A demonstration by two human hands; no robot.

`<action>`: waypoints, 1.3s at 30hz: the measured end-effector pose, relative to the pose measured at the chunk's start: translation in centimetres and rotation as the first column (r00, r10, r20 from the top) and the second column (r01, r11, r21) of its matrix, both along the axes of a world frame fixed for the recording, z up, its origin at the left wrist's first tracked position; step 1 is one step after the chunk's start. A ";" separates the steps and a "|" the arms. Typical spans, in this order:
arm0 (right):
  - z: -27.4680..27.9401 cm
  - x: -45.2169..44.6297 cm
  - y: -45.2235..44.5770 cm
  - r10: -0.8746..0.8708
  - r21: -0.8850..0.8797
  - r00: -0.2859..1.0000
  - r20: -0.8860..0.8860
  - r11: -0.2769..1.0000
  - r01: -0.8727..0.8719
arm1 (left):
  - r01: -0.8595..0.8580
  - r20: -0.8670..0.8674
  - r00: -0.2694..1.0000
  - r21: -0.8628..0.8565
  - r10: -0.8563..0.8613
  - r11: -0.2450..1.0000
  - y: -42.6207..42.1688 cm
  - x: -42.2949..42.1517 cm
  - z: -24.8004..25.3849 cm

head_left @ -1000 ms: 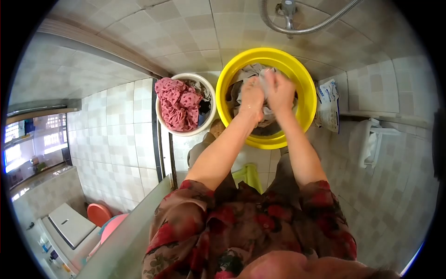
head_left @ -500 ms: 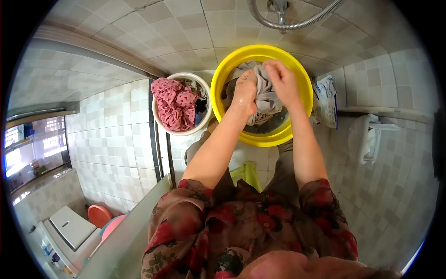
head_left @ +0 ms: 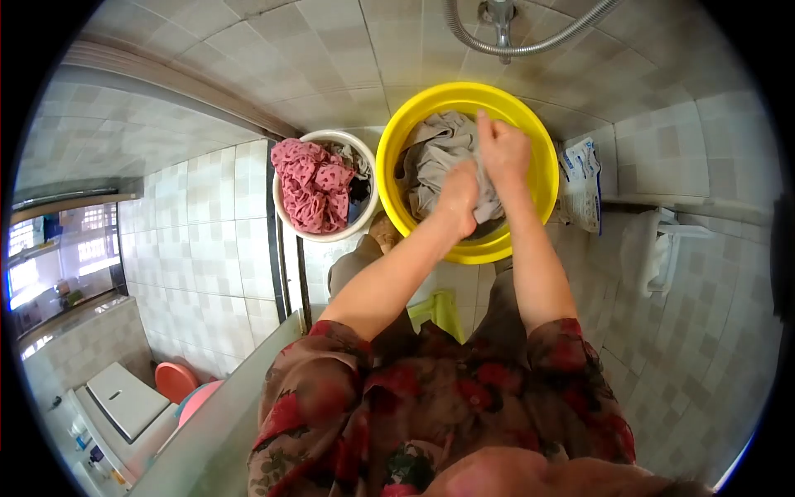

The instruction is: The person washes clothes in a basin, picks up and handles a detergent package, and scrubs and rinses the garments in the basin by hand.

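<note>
A wet grey garment (head_left: 443, 153) lies bunched in the yellow basin (head_left: 530, 236), with darker cloth showing at its left edge. Low on the cloth, my left hand (head_left: 461, 195) is closed around a part of it. My right hand (head_left: 505, 153) is in a fist just above and to the right, gripping the same garment, with its thumb side toward the far wall. The folds inside both fists are hidden by my fingers.
Left of the basin stands a white bucket (head_left: 370, 199) heaped with pink patterned cloth (head_left: 313, 186). A plastic packet (head_left: 584, 178) leans at the right. Above hangs a metal shower hose (head_left: 546, 48). A green stool (head_left: 439, 315) is beneath me.
My left hand has moved down and right across the cloth, closer to me. My right hand has shifted slightly down and closed into a fist. The grey garment is spread more to the left.
</note>
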State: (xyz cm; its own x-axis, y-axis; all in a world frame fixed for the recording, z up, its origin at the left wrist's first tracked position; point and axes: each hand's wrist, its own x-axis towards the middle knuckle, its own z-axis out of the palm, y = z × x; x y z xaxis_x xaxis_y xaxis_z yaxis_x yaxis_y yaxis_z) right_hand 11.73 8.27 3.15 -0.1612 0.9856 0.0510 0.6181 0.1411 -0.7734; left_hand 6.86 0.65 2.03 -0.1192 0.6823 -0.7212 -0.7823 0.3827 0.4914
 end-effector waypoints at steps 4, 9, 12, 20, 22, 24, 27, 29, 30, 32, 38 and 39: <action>-1.7 -1.2 -4.3 0.343 0.366 0.932 -0.117 0.887 -0.281 | -0.139 0.144 0.985 0.330 0.096 0.934 1.0 -3.3 -4.3; -2.4 -1.0 -4.4 0.386 0.266 0.916 -0.107 0.899 -0.348 | -0.106 -0.369 0.916 0.153 0.157 0.982 1.7 -4.8 -5.7; -2.2 1.3 0.6 0.030 0.042 0.995 -0.094 0.999 -0.026 | -0.228 0.173 0.959 -0.003 0.225 0.974 0.8 -2.2 0.2; -2.2 1.8 1.0 0.005 -0.274 0.781 -0.625 0.935 -0.225 | -0.026 -0.012 0.999 0.374 0.033 0.927 1.3 -2.8 2.2; -2.4 1.7 1.2 -0.028 -0.335 0.769 -0.638 0.910 -0.245 | -0.124 0.016 0.992 0.396 0.128 0.910 1.5 -3.3 1.3; -2.0 2.0 2.0 -0.231 -0.271 0.712 -0.663 0.961 0.060 | -0.169 -0.047 0.980 0.296 0.191 0.940 1.7 -3.3 1.2; 1.6 0.8 -1.6 -0.072 -0.007 0.903 -0.425 0.997 0.076 | -0.332 -0.092 0.933 0.161 0.349 0.929 2.1 -3.8 0.4; 0.5 -1.1 -6.2 0.383 0.430 0.872 -0.304 0.872 -0.233 | -0.400 0.044 0.914 0.277 0.404 0.874 2.1 -5.0 -3.7; 0.1 -1.2 -6.2 0.385 0.427 0.870 -0.308 0.873 -0.235 | -0.403 0.040 0.912 0.275 0.409 0.873 2.2 -5.9 -7.3; -0.8 -0.9 -6.3 0.514 0.368 0.857 -0.049 0.807 -0.463 | -0.132 -0.046 0.987 0.336 0.156 0.933 1.5 -6.8 -12.6; -0.5 -0.6 -3.3 0.201 0.186 0.972 -0.118 0.966 -0.177 | -0.282 -0.109 0.949 0.118 0.294 0.952 1.6 -3.0 -1.5; -0.4 -1.5 -6.2 0.347 0.271 0.909 -0.232 0.920 -0.282 | -0.159 -0.342 0.899 0.326 0.273 0.932 1.6 -4.6 -4.6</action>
State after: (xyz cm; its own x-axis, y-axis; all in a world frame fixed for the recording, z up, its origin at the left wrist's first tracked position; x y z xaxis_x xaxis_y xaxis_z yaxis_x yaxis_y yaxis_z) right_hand 10.22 2.03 2.73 -0.4087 0.8419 0.3524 0.2837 0.4842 -0.8277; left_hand 2.26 2.26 -2.59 -0.5100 0.7755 -0.3722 -0.5636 0.0257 0.8257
